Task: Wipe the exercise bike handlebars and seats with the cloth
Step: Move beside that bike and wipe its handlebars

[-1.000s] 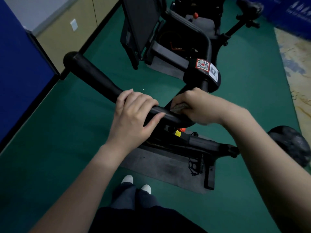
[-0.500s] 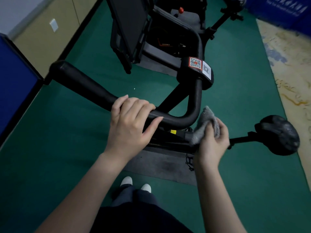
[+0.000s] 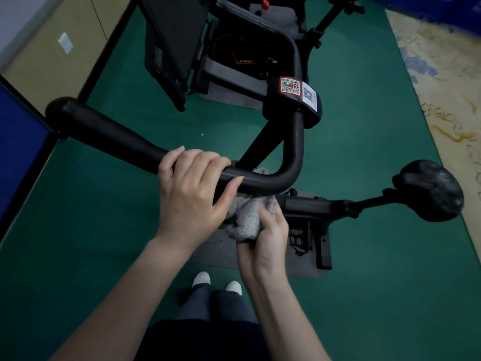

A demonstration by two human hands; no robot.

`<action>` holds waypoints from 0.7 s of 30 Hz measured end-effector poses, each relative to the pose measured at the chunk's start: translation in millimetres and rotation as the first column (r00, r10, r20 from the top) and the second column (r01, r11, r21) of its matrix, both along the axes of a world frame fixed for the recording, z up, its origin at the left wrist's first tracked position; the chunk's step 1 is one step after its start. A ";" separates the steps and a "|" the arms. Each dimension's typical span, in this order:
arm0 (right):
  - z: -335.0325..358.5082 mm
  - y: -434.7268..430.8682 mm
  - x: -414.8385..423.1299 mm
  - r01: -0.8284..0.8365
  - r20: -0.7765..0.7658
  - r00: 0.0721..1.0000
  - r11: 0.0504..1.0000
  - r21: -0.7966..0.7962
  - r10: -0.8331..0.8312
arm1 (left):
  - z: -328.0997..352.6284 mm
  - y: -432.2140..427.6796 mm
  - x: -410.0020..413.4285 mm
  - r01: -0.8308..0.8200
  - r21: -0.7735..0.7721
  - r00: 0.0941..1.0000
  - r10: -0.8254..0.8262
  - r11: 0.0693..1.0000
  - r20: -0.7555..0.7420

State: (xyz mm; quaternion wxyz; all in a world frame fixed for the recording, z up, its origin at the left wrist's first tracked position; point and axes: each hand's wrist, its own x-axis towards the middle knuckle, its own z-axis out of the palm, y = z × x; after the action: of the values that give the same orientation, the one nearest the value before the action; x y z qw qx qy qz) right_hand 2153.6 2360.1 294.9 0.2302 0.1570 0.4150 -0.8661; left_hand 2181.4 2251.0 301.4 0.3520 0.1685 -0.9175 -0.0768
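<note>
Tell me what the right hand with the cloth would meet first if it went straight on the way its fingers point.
Probably the underside of the black handlebar at its bend, beside the left hand. The grey cloth that the right hand grips would get there first; it may already touch.

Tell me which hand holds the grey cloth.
The right hand grips the cloth beneath the handlebar; the left hand grips only the handlebar.

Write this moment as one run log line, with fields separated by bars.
left hand: grips handlebar | right hand: holds cloth under handlebar bend | seat: no hand on it
</note>
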 end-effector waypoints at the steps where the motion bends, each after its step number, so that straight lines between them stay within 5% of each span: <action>1: 0.1 -1.6 2.1 -0.026 0.002 1.000 1.000 -0.002 0.026 | 0.2 0.0 0.2 0.000 -0.004 1.000 0.000 1.000 0.003; 8: 2.8 20.8 -17.6 0.060 -0.043 0.997 0.998 0.036 -0.058 | 4.5 1.7 2.1 0.001 0.007 1.000 -0.001 1.000 0.023; 15: -3.8 31.6 -27.1 -0.169 -0.069 0.982 0.982 0.084 0.175 | 12.8 27.8 -15.6 -0.040 -0.009 0.999 0.040 0.999 0.037; 18: -6.1 44.2 -46.6 -0.016 -0.103 0.994 0.968 0.250 0.043 | 14.8 43.6 -28.4 -0.033 0.007 0.998 0.033 0.999 0.056; 21: -2.8 52.1 -65.7 0.166 -0.347 0.938 0.888 0.430 -0.007 | 13.7 55.8 -38.3 -0.056 0.001 0.995 0.056 0.998 0.079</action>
State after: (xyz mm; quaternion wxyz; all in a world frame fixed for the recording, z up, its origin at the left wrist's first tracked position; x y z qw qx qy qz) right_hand 2087.9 2412.2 292.1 0.0736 0.0750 0.6305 -0.7690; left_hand 2143.1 2306.7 315.0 0.3173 0.1974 -0.9255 -0.0615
